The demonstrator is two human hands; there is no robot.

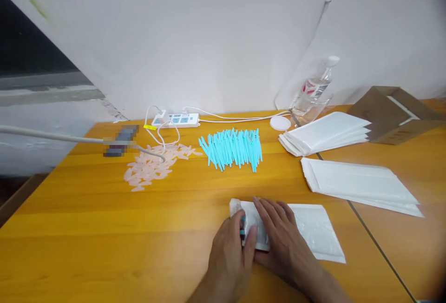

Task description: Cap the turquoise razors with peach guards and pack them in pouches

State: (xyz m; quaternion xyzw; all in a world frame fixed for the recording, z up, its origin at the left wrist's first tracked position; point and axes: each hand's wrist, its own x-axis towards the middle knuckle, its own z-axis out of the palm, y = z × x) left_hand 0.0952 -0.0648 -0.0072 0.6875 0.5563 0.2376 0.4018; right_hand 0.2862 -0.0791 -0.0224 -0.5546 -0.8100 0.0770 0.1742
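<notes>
A white padded envelope [318,233] lies on the wooden table, its open end toward the left. My left hand [230,247] is closed at that end, with thumb and fingers around small teal items [242,232] partly inside the opening. My right hand [282,233] grips the envelope near its mouth, fingers over the top and thumb at the near edge. Beyond my hands lies a row of teal stick-like pieces [232,148]. Left of it, pale pink pieces [149,168] are spread in a loose heap.
White envelopes lie in a stack [327,131] and a smaller pile [362,184] at the right. Behind them are a plastic bottle [315,88] and a cardboard box [383,115]. A power strip [179,120] with cables runs along the wall; a blurred dark object [121,140] lies left.
</notes>
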